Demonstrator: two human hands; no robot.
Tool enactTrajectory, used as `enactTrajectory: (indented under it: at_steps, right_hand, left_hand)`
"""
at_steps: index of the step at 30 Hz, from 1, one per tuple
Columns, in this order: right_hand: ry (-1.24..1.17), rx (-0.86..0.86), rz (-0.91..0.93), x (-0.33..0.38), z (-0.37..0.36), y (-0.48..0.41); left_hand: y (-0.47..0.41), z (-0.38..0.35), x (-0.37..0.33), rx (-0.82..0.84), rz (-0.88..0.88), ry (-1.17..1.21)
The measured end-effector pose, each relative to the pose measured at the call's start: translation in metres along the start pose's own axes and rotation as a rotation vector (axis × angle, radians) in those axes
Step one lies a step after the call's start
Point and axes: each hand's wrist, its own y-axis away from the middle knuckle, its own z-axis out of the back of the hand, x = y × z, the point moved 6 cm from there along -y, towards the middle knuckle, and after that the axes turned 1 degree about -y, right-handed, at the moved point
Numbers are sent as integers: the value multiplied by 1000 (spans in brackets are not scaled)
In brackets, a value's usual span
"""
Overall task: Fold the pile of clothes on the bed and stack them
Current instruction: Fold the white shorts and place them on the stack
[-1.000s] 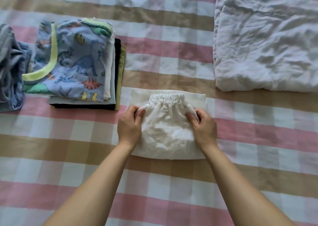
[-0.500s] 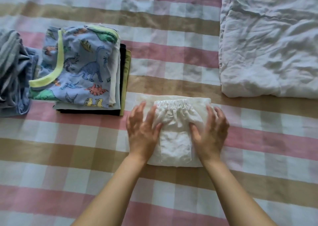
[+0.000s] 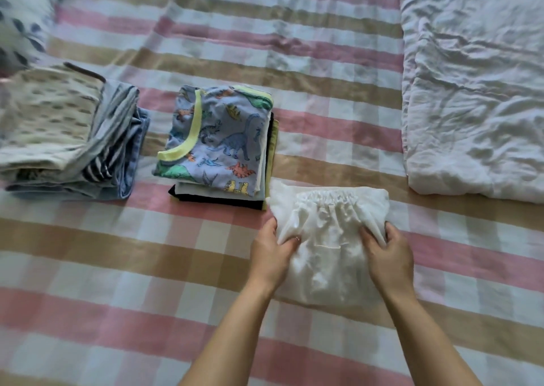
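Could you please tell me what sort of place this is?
Probably a bedroom, on a bed: a pink and tan checked sheet, a rumpled white duvet at the right, and a stack of folded clothes beside the white garment.

Open checked sheet is running along the near edge of the bed [image 3: 117, 282], left of the white garment [image 3: 329, 238], giving a hand free passage; a broad bare band is also lying across the far middle; the folded stack [image 3: 217, 147] with the dinosaur print on top is standing corner to corner with the garment, leaving no gap there; a narrow lane is separating that stack from the striped pile [image 3: 67, 132] at the left edge; the crumpled white quilt [image 3: 477, 85] is blocking the far right corner; a strip of sheet is showing between quilt and garment.
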Motion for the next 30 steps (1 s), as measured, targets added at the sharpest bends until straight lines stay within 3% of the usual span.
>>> enactTrajectory:
  at_steps: [7, 13, 17, 22, 24, 25, 26, 28, 29, 30]
  right_hand:
    - [-225, -66, 129, 103, -41, 40]
    - [-303, -108, 221, 180, -108, 7]
    - [-255, -88, 213, 198, -139, -40]
    - [-126, -5, 59, 161, -177, -81]
    - [-119, -10, -9, 147, -181, -83]
    - [-100, -61, 10, 145, -179, -83]
    - [-48, -159, 117, 149, -173, -80]
    - [128, -328, 491, 178, -168, -68]
    - [219, -325, 672, 191, -175, -64]
    - [307, -259, 797, 198, -188, -65]
  left_hand:
    - [0, 131, -66, -50, -290, -80]
    - [-63, 207, -111, -128, -424, -180]
    - [-122, 217, -110, -159, -380, -160]
    - [-176, 206, -71, -133, -208, -297]
    - [-174, 208, -68, -313, -241, -531]
    - [-165, 206, -76, -438, -383, -652]
    - [-151, 198, -87, -519, -595, -734]
    - [-132, 166, -101, -456, -966, -857]
    - [-132, 148, -102, -359, -1040, -953]
    - [-139, 135, -99, -251, -1007, -1043]
